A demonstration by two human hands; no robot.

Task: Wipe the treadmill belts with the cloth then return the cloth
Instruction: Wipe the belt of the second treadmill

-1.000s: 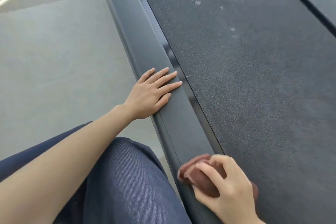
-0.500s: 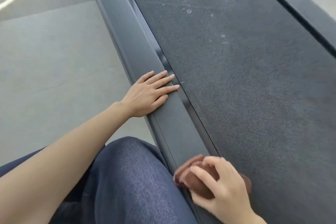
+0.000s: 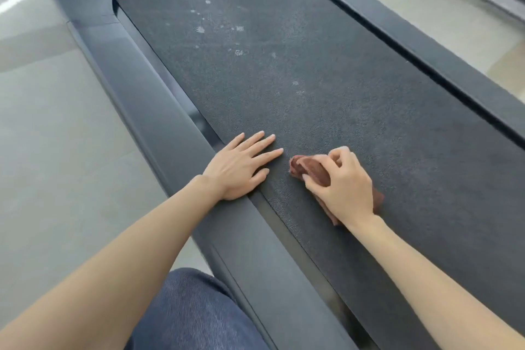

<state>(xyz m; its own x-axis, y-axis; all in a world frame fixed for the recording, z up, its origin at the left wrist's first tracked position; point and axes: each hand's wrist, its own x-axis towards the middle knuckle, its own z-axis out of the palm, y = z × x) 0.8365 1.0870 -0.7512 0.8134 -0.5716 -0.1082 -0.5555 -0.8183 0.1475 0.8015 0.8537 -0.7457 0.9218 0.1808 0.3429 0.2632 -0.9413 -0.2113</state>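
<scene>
Right hand (image 3: 345, 185) fingers clenched round brown cloth (image 3: 312, 169) on treadmill belt (image 3: 312, 79), left hand (image 3: 241, 166) fingers flat, released.

Bright even daylight, soft shadows, faint sheen on rails, wide-angle bending, slight blur
</scene>
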